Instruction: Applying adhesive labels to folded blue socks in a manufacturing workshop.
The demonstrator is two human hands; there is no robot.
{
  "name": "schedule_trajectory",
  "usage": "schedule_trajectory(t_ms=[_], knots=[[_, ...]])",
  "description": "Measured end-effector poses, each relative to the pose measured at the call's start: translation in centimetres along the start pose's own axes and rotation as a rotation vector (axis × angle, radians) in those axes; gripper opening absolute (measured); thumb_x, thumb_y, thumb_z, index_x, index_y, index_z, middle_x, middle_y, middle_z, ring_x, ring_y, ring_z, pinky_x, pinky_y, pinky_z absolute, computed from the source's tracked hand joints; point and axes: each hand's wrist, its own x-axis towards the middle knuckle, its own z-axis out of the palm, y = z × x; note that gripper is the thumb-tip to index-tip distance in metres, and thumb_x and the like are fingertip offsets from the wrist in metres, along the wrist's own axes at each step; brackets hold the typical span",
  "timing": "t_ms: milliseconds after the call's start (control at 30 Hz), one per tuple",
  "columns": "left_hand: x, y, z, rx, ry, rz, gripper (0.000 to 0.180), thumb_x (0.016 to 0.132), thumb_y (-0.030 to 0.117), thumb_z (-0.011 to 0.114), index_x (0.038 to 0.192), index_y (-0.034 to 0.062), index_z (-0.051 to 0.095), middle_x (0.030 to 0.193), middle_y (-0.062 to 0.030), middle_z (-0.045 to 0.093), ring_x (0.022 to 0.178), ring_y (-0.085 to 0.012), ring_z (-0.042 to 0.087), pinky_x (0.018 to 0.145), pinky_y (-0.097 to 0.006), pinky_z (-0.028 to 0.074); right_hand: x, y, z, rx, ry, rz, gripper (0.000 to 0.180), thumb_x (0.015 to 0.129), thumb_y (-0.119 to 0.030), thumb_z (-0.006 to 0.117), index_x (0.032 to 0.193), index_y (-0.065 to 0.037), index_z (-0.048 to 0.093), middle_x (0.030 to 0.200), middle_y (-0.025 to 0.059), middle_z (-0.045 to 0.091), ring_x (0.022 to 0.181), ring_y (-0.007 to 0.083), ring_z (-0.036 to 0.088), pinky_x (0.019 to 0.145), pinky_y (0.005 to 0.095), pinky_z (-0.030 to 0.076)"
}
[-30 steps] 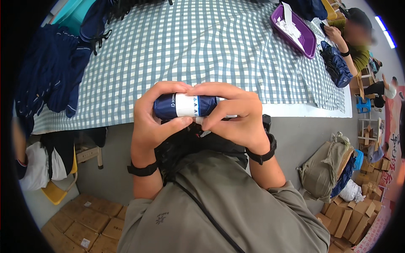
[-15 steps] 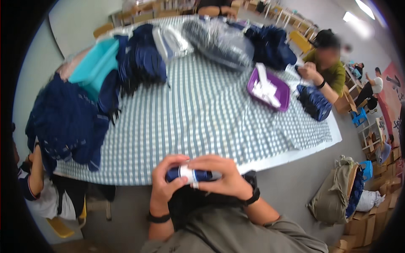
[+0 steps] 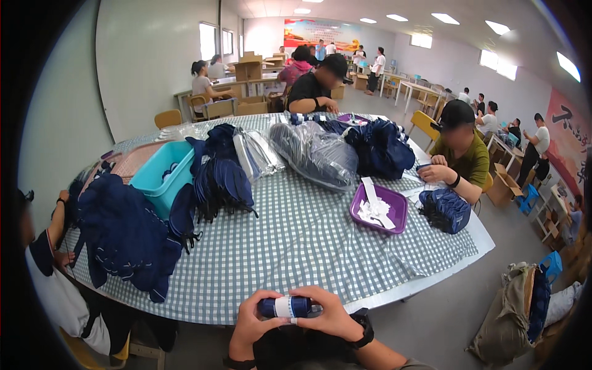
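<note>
Between both hands, at the near table edge, is a small dark-blue roll (image 3: pixel 300 305) with a white band (image 3: pixel 282 306) around its middle. My left hand (image 3: pixel 251 325) grips the left end, thumb underneath. On the right end are the curved fingers and thumb of my right hand (image 3: pixel 333 316). The roll lies sideways, and both hands are closed on it. Farther out stands a purple basket (image 3: pixel 402 223) with white paper strips (image 3: pixel 374 209) in it.
A checked cloth covers the table (image 3: pixel 277 246). On it lie dark-blue fabric piles (image 3: pixel 126 231), a turquoise bin (image 3: pixel 161 191), clear plastic bags (image 3: pixel 314 154) and a blue bundle (image 3: pixel 445 211). Co-workers sit at the left, far and right sides. A stuffed sack (image 3: pixel 502 314) stands on the floor at right.
The view has tilted up, showing more of the room. My right fingers, which reached over the roll, now sit at its right end. The right-hand co-worker's hands have lowered toward the table.
</note>
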Motion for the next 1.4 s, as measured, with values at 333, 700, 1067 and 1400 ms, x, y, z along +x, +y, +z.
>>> schedule_trajectory(t_ms=[333, 700, 1067, 1400], knots=[[0.2, -0.9, -0.3, 0.116, 0.007, -0.171, 0.047, 0.074, 0.007, 0.082, 0.115, -0.0025, 0.062, 0.117, -0.0133, 0.064, 0.107, -0.0190, 0.062, 0.093, -0.033, 0.050, -0.1, 0.3, 0.5, 0.009, 0.045, -0.108, 0.044, 0.073, 0.003, 0.074, 0.116, -0.004, 0.067, 0.120, 0.0117, 0.067, 0.115, 0.0250, 0.063, 0.098, 0.0351, 0.050], [-0.2, -1.0, 0.9, 0.155, 0.159, -0.005, 0.046, 0.061, 0.003, 0.083, 0.103, -0.0014, 0.066, 0.099, -0.0102, 0.067, 0.096, -0.0181, 0.064, 0.087, -0.032, 0.051, -0.8, 1.7, -0.2, 0.237, 0.231, -0.004, 0.017, 0.093, -0.009, 0.065, 0.105, 0.001, 0.072, 0.108, 0.0127, 0.071, 0.101, 0.0191, 0.065, 0.086, 0.0306, 0.053], [-0.4, -1.3, 0.4, 0.263, 0.148, 0.033, 0.040, 0.075, 0.005, 0.076, 0.112, -0.0037, 0.062, 0.103, -0.0103, 0.061, 0.092, -0.0208, 0.059, 0.084, -0.033, 0.049, -3.1, 3.9, -1.4, 0.599, 0.405, 0.223, 0.013, 0.089, -0.007, 0.072, 0.082, 0.003, 0.071, 0.092, 0.0084, 0.070, 0.079, 0.0103, 0.063, 0.073, 0.0237, 0.051], [-0.5, -2.0, -0.1, 0.336, 0.153, 0.068, 0.040, 0.077, 0.006, 0.078, 0.112, -0.0048, 0.061, 0.101, -0.0088, 0.060, 0.091, -0.0198, 0.059, 0.082, -0.032, 0.050, -3.5, 2.4, -1.9, 0.691, 0.506, 0.295, 0.015, 0.088, -0.007, 0.072, 0.097, 0.006, 0.072, 0.094, 0.0113, 0.072, 0.074, 0.0131, 0.068, 0.065, 0.0247, 0.058]])
